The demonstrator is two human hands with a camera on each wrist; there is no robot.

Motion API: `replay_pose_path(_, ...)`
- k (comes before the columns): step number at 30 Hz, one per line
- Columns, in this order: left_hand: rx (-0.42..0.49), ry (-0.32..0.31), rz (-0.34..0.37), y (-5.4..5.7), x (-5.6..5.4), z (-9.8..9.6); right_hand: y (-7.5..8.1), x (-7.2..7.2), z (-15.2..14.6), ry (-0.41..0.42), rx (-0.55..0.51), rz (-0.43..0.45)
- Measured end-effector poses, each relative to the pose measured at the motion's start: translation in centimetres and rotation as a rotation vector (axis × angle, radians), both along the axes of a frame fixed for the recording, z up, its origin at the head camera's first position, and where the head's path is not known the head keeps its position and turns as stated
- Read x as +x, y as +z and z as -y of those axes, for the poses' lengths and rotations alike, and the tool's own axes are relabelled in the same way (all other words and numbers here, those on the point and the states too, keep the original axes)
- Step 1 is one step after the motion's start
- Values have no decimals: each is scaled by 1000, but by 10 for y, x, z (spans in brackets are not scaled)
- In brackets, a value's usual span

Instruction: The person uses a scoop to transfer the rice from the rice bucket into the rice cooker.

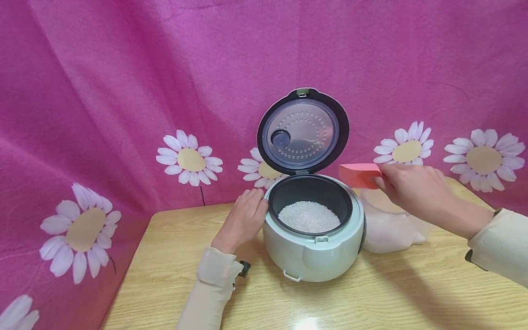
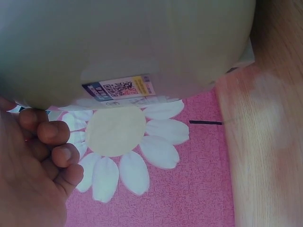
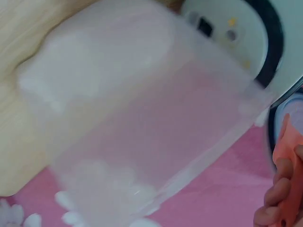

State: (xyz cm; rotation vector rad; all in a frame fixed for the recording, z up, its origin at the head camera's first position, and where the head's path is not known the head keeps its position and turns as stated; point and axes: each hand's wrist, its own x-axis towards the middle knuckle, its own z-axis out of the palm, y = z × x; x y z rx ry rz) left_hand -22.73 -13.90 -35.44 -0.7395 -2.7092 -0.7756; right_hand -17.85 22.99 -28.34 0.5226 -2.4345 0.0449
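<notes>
A pale green rice cooker (image 1: 313, 261) stands on the table with its lid (image 1: 307, 123) raised. White rice (image 1: 309, 216) lies in its dark inner pot (image 1: 284, 195). At the cooker's upper left rim, my left hand (image 1: 244, 215) holds the edge; curled fingers (image 2: 64, 153) show against the cooker's side (image 2: 142, 47) in the left wrist view. My right hand (image 1: 412, 185) grips an orange-red scoop (image 1: 358, 175) by its handle, raised beside the rim on the right. The inside of the scoop is hidden. Just under that hand sits a translucent plastic bag (image 1: 392, 229).
The wooden table (image 1: 185, 261) meets a pink cloth backdrop (image 1: 206, 68) printed with white daisies. In the right wrist view the translucent bag (image 3: 132, 104) stands close against the cooker's side.
</notes>
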Motion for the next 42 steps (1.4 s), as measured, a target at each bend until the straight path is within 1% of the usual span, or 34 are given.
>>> replay_pose_path(3,2,8,8,-1,0,1,0,-2,-15,-60,5,42)
replay_pose_path(9,9,14,22,-3,-1,2,0,-4,-41,-147,33,96)
replay_pose_path(13,10,16,22,-4,-1,2,-2,-4,-55,-221,61,183)
replay_pose_path(15,12,16,23,-4,-1,3,-3,-4,-60,-238,71,217)
replay_pose_path(22,10,23,29,-5,0,4,-7,-3,-67,-260,86,299)
replay_pose_path(27,5,18,27,-5,1,4,-14,-2,-70,-245,112,295)
replay_pose_path(31,5,16,37,-6,1,4,-21,-2,-73,-227,126,320)
replay_pose_path(33,3,16,36,-6,0,4,-22,-3,-74,-223,122,346)
replay_pose_path(37,3,19,30,-7,0,4,-20,-9,-73,-220,129,397)
replay_pose_path(42,5,19,24,-7,1,4,-16,-16,-71,-230,139,502)
